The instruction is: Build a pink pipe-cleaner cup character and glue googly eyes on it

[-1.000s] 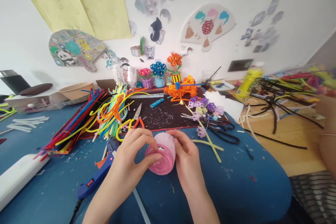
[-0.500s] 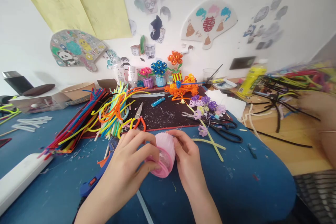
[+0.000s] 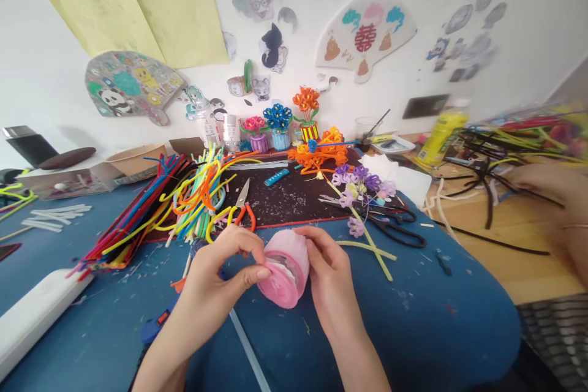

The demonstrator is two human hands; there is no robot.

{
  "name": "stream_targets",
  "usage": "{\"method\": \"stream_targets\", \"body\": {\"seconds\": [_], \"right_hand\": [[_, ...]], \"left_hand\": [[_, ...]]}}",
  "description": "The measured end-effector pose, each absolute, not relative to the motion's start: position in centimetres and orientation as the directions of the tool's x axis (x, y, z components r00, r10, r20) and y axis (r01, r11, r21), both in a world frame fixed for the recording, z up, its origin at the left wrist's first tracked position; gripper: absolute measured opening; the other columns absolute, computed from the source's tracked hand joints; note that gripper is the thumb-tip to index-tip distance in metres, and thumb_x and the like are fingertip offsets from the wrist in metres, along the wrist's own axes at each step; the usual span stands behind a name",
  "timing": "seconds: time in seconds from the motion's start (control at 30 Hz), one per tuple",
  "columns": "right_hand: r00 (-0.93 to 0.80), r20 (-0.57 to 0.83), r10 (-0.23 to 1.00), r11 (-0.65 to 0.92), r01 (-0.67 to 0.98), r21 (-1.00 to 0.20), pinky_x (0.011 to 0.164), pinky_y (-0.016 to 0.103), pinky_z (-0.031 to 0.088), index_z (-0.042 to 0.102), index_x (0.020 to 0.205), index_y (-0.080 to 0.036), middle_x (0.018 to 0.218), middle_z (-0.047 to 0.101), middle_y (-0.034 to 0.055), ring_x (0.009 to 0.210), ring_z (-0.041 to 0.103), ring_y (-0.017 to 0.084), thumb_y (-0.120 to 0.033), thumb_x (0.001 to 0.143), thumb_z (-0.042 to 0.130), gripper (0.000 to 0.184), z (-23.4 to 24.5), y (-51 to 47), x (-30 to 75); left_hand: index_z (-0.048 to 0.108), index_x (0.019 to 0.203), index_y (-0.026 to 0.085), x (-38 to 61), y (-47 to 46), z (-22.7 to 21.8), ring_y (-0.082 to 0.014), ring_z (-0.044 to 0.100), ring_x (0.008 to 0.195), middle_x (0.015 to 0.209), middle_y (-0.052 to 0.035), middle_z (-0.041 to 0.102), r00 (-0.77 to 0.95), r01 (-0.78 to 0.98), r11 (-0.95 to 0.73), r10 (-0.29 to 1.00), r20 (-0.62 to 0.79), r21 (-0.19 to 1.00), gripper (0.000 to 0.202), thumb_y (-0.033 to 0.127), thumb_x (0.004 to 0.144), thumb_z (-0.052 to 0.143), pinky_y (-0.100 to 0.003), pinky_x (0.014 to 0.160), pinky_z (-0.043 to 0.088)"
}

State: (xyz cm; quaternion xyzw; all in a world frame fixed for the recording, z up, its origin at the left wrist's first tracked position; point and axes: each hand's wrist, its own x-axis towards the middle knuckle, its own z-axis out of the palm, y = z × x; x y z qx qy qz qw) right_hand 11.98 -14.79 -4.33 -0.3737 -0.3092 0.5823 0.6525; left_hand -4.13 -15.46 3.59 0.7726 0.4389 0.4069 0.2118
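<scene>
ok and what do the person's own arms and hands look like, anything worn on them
The bare, ungloved left hand and bare, ungloved right hand show no rings. Both bare forearms run to the picture's bottom edge, with no sleeve, watch or bracelet showing.

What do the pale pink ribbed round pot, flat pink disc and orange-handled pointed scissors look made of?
Pale pink ribbed round pot: possibly fuzzy pipe cleaner, matte; soft parallel ridges hint at it.
Flat pink disc: perhaps the same, matte; soft-looking face, fine texture unclear.
Orange-handled pointed scissors: blades likely metal, grey with a sheen; handles probably plastic, smooth-looking.
</scene>
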Motion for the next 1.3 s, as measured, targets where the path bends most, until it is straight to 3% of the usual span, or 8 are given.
{"method": "stream_targets", "body": {"seconds": [0.3, 0.57, 0.73, 0.8, 0.87, 1.07, 1.2, 1.3], "right_hand": [[0.173, -0.049, 0.984, 0.046, -0.505, -0.862, 0.063, 0.026, 0.041, 0.071, 0.088, -0.020, 0.084, 0.065, 0.0017, 0.072, 0.053, 0.016, -0.038, 0.081, 0.066, 0.019, -3.8, -14.9, 11.9], [0.289, 0.036, 0.957, 0.124, -0.292, -0.948, 0.076, 0.032, 0.047, 0.067, 0.096, -0.019, 0.098, 0.069, 0.0062, 0.087, 0.062, 0.021, -0.035, 0.088, 0.054, 0.022, -4.2, -14.5, 11.8], [0.466, 0.343, 0.816, 0.364, 0.049, -0.930, 0.095, 0.040, 0.044, 0.065, 0.102, -0.022, 0.110, 0.065, 0.0085, 0.108, 0.058, 0.024, -0.031, 0.094, 0.049, 0.020, -3.4, -15.4, 12.0], [0.385, 0.497, 0.777, 0.478, 0.152, -0.865, 0.100, 0.040, 0.043, 0.063, 0.108, -0.024, 0.119, 0.060, 0.0085, 0.118, 0.053, 0.025, -0.032, 0.093, 0.054, 0.020, -2.8, -16.2, 12.2], [0.134, 0.620, 0.773, 0.596, 0.177, -0.783, 0.102, 0.040, 0.043, 0.058, 0.123, -0.026, 0.128, 0.056, 0.0088, 0.121, 0.053, 0.026, -0.039, 0.089, 0.061, 0.036, -2.4, -17.0, 12.3], [-0.198, 0.551, 0.811, 0.581, 0.156, -0.799, 0.103, 0.038, 0.046, 0.052, 0.133, -0.027, 0.132, 0.056, 0.0086, 0.122, 0.054, 0.026, -0.055, 0.088, 0.059, 0.053, -2.7, -17.1, 12.6], [-0.313, 0.542, 0.780, 0.622, 0.293, -0.726, 0.108, 0.045, 0.041, 0.049, 0.137, -0.029, 0.140, 0.052, 0.0081, 0.127, 0.049, 0.030, -0.044, 0.077, 0.077, 0.068, -3.2, -16.5, 12.9], [-0.280, 0.510, 0.813, 0.581, 0.360, -0.730, 0.108, 0.045, 0.041, 0.051, 0.133, -0.028, 0.139, 0.053, 0.0073, 0.127, 0.049, 0.029, -0.033, 0.077, 0.078, 0.062, -3.1, -16.3, 13.1]], "left_hand": [[0.061, 0.078, 0.025, -3.9, -16.5, 3.9, -0.0152, 0.060, 0.076, 0.078, 0.0033, 0.069, 0.301, 0.596, -0.614, 0.769, 0.564, 0.518, 0.013, 0.015, 0.084, 0.063, -0.027, 0.071, 0.046], [0.060, 0.085, 0.024, -4.2, -16.2, 2.3, -0.0146, 0.060, 0.078, 0.082, 0.0017, 0.065, 0.138, 0.300, -0.599, 0.797, 0.588, 0.742, 0.008, 0.017, 0.087, 0.063, -0.027, 0.073, 0.047], [0.061, 0.086, 0.022, -3.6, -15.8, 1.5, -0.0144, 0.058, 0.077, 0.081, 0.0008, 0.064, -0.047, 0.086, -0.600, 0.795, 0.605, 0.795, 0.005, 0.018, 0.087, 0.064, -0.027, 0.072, 0.047], [0.061, 0.086, 0.022, -3.4, -15.7, 1.4, -0.0139, 0.058, 0.076, 0.080, 0.0009, 0.064, -0.052, 0.065, -0.610, 0.788, 0.613, 0.790, 0.006, 0.017, 0.086, 0.064, -0.026, 0.072, 0.047], [0.061, 0.085, 0.022, -3.3, -15.6, 1.3, -0.0140, 0.058, 0.077, 0.081, 0.0005, 0.065, -0.040, 0.077, -0.605, 0.792, 0.609, 0.792, 0.007, 0.015, 0.085, 0.065, -0.025, 0.071, 0.047], [0.061, 0.080, 0.021, -2.9, -15.3, 0.8, -0.0126, 0.058, 0.074, 0.080, 0.0008, 0.063, -0.081, -0.010, -0.401, 0.914, 0.399, 0.916, 0.008, 0.019, 0.083, 0.068, -0.021, 0.064, 0.047], [0.061, 0.078, 0.020, -2.9, -15.1, 1.2, -0.0116, 0.057, 0.070, 0.080, 0.0003, 0.063, -0.153, -0.086, -0.368, 0.923, 0.353, 0.926, 0.014, 0.028, 0.080, 0.073, -0.020, 0.063, 0.046], [0.063, 0.079, 0.019, -2.8, -15.0, 2.3, -0.0115, 0.056, 0.069, 0.082, -0.0003, 0.064, -0.312, -0.108, -0.406, 0.881, 0.357, 0.907, 0.018, 0.028, 0.075, 0.077, -0.020, 0.062, 0.046]]}}
